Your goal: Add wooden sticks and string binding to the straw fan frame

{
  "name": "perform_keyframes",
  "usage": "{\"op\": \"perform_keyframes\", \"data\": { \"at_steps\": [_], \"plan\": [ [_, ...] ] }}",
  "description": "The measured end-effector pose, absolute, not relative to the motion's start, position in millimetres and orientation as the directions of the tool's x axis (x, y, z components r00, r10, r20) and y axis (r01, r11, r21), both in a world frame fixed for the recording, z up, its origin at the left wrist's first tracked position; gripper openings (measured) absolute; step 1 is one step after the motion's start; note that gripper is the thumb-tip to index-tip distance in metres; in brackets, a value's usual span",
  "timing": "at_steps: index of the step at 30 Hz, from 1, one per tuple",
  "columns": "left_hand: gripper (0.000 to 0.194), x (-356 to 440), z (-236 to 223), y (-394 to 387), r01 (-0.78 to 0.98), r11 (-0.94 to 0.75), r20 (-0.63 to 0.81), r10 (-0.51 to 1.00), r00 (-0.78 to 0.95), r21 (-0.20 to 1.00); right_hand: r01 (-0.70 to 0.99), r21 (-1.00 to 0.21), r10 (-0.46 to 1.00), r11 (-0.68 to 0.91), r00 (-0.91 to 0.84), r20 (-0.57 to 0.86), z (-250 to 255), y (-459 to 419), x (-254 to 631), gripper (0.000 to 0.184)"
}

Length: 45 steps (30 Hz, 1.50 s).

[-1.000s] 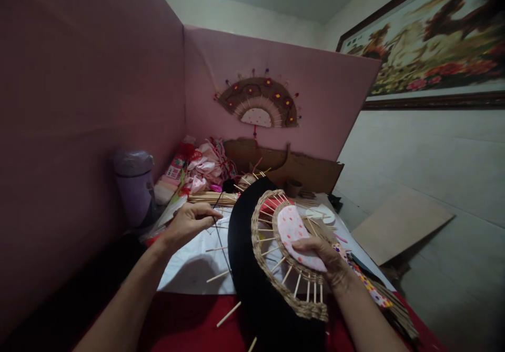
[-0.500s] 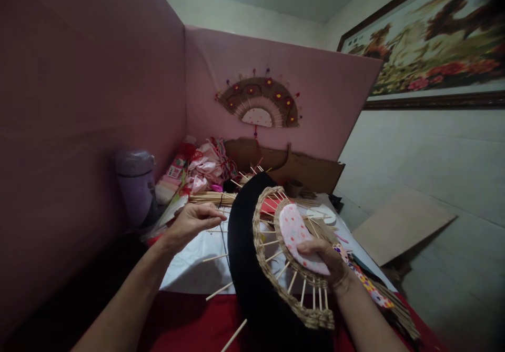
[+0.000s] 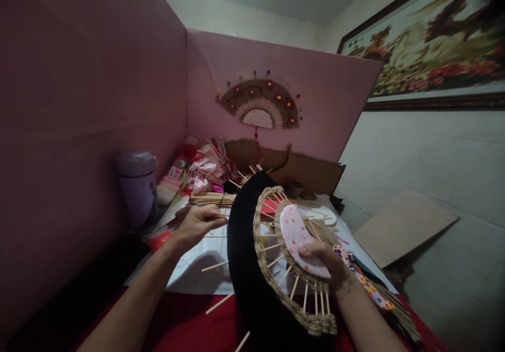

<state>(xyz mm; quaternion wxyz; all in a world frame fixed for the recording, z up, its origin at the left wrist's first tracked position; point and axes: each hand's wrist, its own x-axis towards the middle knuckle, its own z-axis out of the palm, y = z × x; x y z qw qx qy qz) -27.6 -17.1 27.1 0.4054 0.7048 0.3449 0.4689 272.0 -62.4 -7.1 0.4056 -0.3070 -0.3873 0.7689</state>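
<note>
The fan's (image 3: 246, 252) spotted centre (image 3: 294, 231) is clasped by the right hand (image 3: 335, 270); its black arc is bordered by the left hand's (image 3: 195, 224) pressed-together fingers, any pinched item indistinct.

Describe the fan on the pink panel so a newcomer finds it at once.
Start at the pink panel facing the camera. The mounted fan is on it, above the brown cardboard. Unlike the held fan, with its plain black band, this one has a brown band dotted with dark red, yellow-centred flowers.
</note>
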Motion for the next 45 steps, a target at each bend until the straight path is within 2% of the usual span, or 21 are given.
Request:
{"op": "perform_keyframes", "data": {
  "at_steps": [4, 8, 15, 17, 19, 23, 25, 27, 33, 38, 41, 45],
  "plan": [
    [0.018, -31, 22, -11, 0.174, -0.482, 0.448, 0.871, 0.201, 0.859, -0.393, -0.833, 0.858, -0.390, -0.484, -0.173, -4, -66, 269, 0.048],
    [0.015, -35, 24, -11, 0.299, -0.563, 0.560, 0.822, 0.106, 0.770, -0.384, -0.831, 0.852, -0.402, -0.490, -0.186, -2, -67, 267, 0.048],
    [0.013, -37, 28, -14, 0.488, -0.660, 0.718, 0.690, 0.093, 0.571, -0.329, -0.829, 0.817, -0.453, -0.526, -0.238, -6, -63, 269, 0.047],
    [0.014, -37, 28, -13, 0.467, -0.659, 0.716, 0.694, 0.074, 0.590, -0.323, -0.836, 0.816, -0.444, -0.530, -0.229, -8, -63, 269, 0.047],
    [0.016, -38, 28, -13, 0.386, -0.622, 0.665, 0.746, 0.029, 0.681, -0.326, -0.840, 0.821, -0.434, -0.526, -0.221, -8, -65, 269, 0.048],
    [0.024, -42, 30, -13, 0.133, -0.375, 0.374, 0.927, 0.034, 0.918, -0.332, -0.850, 0.821, -0.409, -0.541, -0.184, -8, -69, 269, 0.053],
    [0.028, -42, 31, -14, 0.071, -0.244, 0.239, 0.968, 0.076, 0.967, -0.340, -0.857, 0.822, -0.386, -0.549, -0.152, -8, -70, 268, 0.054],
    [0.029, -40, 30, -15, 0.028, -0.181, 0.177, 0.977, 0.120, 0.983, -0.347, -0.863, 0.823, -0.366, -0.554, -0.126, -9, -70, 268, 0.054],
    [0.026, -28, 23, -15, -0.125, -0.119, 0.146, 0.962, 0.232, 0.985, -0.369, -0.864, 0.821, -0.342, -0.565, -0.084, -10, -70, 268, 0.053],
    [0.021, -31, 20, -15, -0.251, -0.118, 0.202, 0.918, 0.341, 0.961, -0.388, -0.859, 0.838, -0.335, -0.539, -0.083, -9, -74, 267, 0.053],
    [0.022, -31, 20, -16, -0.259, -0.177, 0.263, 0.899, 0.350, 0.949, -0.376, -0.863, 0.814, -0.338, -0.576, -0.068, -11, -73, 269, 0.060],
    [0.020, -29, 22, -14, -0.161, -0.308, 0.341, 0.906, 0.251, 0.938, -0.363, -0.870, 0.793, -0.334, -0.607, -0.051, -13, -70, 269, 0.068]
  ]
}}
